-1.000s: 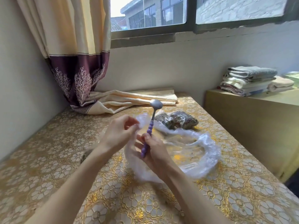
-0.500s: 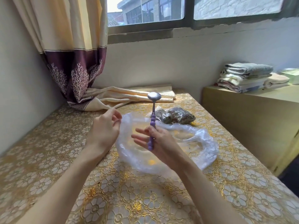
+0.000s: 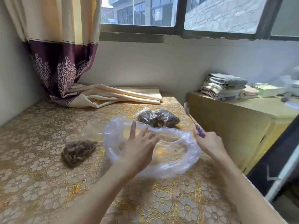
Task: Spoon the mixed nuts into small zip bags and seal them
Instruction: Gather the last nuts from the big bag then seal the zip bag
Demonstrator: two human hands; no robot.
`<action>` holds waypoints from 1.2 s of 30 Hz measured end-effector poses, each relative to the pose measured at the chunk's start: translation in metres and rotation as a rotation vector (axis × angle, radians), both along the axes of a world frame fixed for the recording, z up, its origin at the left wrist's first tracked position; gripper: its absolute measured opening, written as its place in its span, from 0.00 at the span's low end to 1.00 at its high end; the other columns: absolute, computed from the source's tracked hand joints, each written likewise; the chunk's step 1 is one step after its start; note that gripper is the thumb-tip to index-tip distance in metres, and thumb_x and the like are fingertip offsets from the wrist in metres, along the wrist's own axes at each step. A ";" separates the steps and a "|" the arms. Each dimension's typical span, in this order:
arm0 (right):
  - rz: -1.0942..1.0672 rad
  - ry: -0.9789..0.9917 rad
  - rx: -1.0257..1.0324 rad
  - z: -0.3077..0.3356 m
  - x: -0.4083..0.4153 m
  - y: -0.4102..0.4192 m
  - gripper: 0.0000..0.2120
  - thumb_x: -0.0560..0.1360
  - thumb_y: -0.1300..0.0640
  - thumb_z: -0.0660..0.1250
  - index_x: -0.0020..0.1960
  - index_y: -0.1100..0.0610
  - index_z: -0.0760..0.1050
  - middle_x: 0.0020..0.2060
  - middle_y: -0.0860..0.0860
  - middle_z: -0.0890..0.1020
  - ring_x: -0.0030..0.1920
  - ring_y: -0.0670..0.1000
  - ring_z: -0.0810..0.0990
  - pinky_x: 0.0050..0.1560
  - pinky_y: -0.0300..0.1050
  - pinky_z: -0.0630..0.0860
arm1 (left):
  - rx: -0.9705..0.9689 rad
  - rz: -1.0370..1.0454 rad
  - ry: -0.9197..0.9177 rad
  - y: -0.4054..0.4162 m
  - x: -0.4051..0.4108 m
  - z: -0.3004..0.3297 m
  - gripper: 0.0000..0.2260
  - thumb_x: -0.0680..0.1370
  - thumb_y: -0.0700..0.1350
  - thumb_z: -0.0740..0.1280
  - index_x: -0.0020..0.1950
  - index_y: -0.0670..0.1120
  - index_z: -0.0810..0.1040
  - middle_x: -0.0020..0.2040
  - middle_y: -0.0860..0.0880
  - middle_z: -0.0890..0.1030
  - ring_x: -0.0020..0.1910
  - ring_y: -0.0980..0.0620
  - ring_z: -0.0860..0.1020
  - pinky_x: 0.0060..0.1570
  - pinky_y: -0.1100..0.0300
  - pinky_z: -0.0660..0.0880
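Her left hand (image 3: 139, 149) hovered open over the nearly empty big plastic bag (image 3: 178, 160), right hand (image 3: 210, 143) gripping the purple-handled spoon (image 3: 192, 120); filled nut bags (image 3: 157, 118) sat at twelve o'clock, so sealing looked next.

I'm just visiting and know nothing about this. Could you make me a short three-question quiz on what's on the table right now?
1. True or false: the right hand holds the purple-handled spoon.
2. How many filled small bags of nuts lie on the table?
3. The left hand is: A) pinching a small bag, B) open over the large clear bag, C) resting on the curtain.

Key: 1 true. 2 two: the near one and the far one. 3 B.
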State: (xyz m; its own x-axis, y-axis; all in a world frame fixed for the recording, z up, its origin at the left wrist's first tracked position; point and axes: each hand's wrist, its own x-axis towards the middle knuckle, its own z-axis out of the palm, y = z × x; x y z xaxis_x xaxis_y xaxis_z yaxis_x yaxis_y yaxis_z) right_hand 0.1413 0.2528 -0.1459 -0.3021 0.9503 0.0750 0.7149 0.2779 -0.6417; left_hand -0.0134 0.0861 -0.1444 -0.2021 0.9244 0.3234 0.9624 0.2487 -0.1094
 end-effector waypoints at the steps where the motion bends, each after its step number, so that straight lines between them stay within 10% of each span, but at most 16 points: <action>1: 0.038 -0.044 -0.033 -0.003 0.000 0.000 0.21 0.77 0.39 0.57 0.37 0.54 0.74 0.40 0.54 0.77 0.48 0.59 0.76 0.44 0.44 0.66 | -0.060 -0.039 -0.039 0.007 0.003 -0.006 0.17 0.81 0.44 0.52 0.71 0.50 0.64 0.73 0.50 0.62 0.75 0.48 0.51 0.70 0.42 0.38; 4: 0.134 -0.157 -0.075 -0.011 -0.004 -0.006 0.19 0.74 0.40 0.61 0.50 0.54 0.76 0.46 0.50 0.77 0.52 0.57 0.77 0.46 0.45 0.68 | -0.243 -0.110 -0.237 0.021 0.009 -0.023 0.20 0.82 0.52 0.48 0.74 0.53 0.55 0.77 0.50 0.52 0.75 0.47 0.46 0.72 0.46 0.45; 13: 0.223 0.148 0.273 0.048 -0.026 -0.025 0.16 0.72 0.54 0.65 0.29 0.55 0.62 0.30 0.49 0.75 0.37 0.58 0.74 0.34 0.47 0.67 | -0.377 -0.100 -0.274 0.028 0.013 -0.042 0.22 0.80 0.60 0.41 0.74 0.61 0.45 0.76 0.50 0.39 0.74 0.47 0.36 0.69 0.45 0.34; 19: 0.293 0.181 0.331 0.054 -0.030 -0.034 0.14 0.74 0.54 0.66 0.32 0.54 0.68 0.31 0.48 0.73 0.38 0.54 0.73 0.37 0.45 0.64 | -0.322 -0.048 -0.340 0.025 0.017 -0.034 0.21 0.80 0.59 0.46 0.74 0.61 0.52 0.76 0.44 0.40 0.74 0.44 0.38 0.70 0.43 0.36; 26: 0.372 0.602 -0.171 0.064 -0.032 -0.037 0.07 0.78 0.54 0.64 0.47 0.57 0.75 0.41 0.51 0.75 0.41 0.50 0.72 0.38 0.44 0.68 | -0.279 -0.050 -0.416 0.017 0.017 -0.033 0.22 0.81 0.56 0.44 0.75 0.60 0.44 0.76 0.41 0.41 0.75 0.44 0.40 0.71 0.46 0.38; 36: 0.412 0.325 0.148 0.067 -0.046 -0.033 0.07 0.76 0.54 0.66 0.43 0.58 0.75 0.35 0.50 0.76 0.37 0.49 0.72 0.43 0.47 0.71 | -0.227 -0.105 -0.417 0.015 0.023 -0.028 0.18 0.82 0.50 0.50 0.72 0.51 0.61 0.69 0.39 0.64 0.69 0.40 0.60 0.67 0.46 0.56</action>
